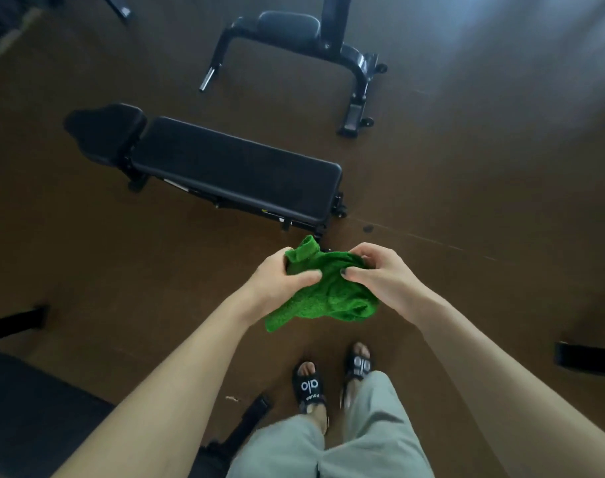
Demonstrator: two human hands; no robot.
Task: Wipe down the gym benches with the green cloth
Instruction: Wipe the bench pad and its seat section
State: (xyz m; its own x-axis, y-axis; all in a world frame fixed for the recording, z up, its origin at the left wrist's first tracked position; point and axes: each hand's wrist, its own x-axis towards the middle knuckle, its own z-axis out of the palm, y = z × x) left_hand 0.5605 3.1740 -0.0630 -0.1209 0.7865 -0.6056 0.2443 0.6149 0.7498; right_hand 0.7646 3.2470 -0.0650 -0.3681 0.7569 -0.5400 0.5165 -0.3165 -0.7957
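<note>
Your black slide sandals [309, 386] read "alo" in white across the strap. You held the green cloth [332, 288], a fuzzy, bunched terry rag, in front of you above the brown floor [466, 188]: your left hand [280, 277] gripped its upper end, your right hand [377, 274] pinched the middle, fingers curled. One corner hung down-left. The nearer bench [232, 167], black padded vinyl, lay beyond, its long surface running left to right. A second bench [290, 27] stood farther off.

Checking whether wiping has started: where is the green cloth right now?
In the head view, the green cloth is bunched at centre frame, held between the left hand and right hand, above the floor, short of the flat bench.
</note>
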